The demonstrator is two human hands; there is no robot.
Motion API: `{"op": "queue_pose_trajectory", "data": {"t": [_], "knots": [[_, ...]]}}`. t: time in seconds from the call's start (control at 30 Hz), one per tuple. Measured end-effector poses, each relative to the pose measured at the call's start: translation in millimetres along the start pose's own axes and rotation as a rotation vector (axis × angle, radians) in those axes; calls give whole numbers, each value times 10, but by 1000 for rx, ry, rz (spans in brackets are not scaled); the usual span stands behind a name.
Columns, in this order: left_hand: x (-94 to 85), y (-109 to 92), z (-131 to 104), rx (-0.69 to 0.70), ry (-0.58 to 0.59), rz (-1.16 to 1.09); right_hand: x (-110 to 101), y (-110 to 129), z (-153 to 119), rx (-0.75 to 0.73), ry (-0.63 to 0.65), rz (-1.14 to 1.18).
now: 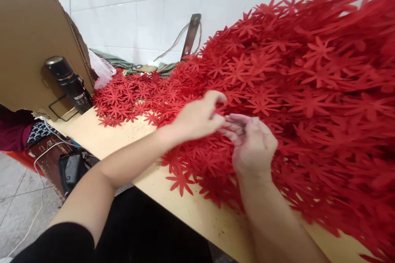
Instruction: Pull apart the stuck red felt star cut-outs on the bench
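Note:
A large heap of red flower-shaped cutouts rises on the right and spreads left along the pale tabletop. My left hand is over the heap's near side, fingers curled and somewhat blurred. Just right of it, my right hand is turned palm up with bent fingers, its fingertips close to those of my left hand. Whatever lies between the fingertips is too small or blurred to make out. One loose red cutout rests near the table's front edge.
At the left, a black vacuum flask leans by a cardboard box. A white plastic bag and green cloth lie by the tiled wall. A brown metal piece stands against the wall. A black bag sits below the table.

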State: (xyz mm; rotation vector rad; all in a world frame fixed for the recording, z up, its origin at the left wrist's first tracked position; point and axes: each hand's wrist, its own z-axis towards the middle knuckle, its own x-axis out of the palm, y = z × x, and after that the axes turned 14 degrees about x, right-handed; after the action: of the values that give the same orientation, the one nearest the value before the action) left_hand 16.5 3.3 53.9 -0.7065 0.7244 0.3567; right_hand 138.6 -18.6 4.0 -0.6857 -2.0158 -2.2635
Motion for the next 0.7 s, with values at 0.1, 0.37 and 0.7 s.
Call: {"op": "queue_pose_trajectory", "data": {"t": [0.1, 0.37, 0.7], "knots": [[280, -254, 61, 79, 128, -124, 34, 32, -26, 102, 153, 161], [671, -176, -36, 133, 15, 74, -25, 95, 12, 280, 263, 258], [647, -49, -75, 104, 242, 179, 11, -77, 64, 483, 21, 53]]}}
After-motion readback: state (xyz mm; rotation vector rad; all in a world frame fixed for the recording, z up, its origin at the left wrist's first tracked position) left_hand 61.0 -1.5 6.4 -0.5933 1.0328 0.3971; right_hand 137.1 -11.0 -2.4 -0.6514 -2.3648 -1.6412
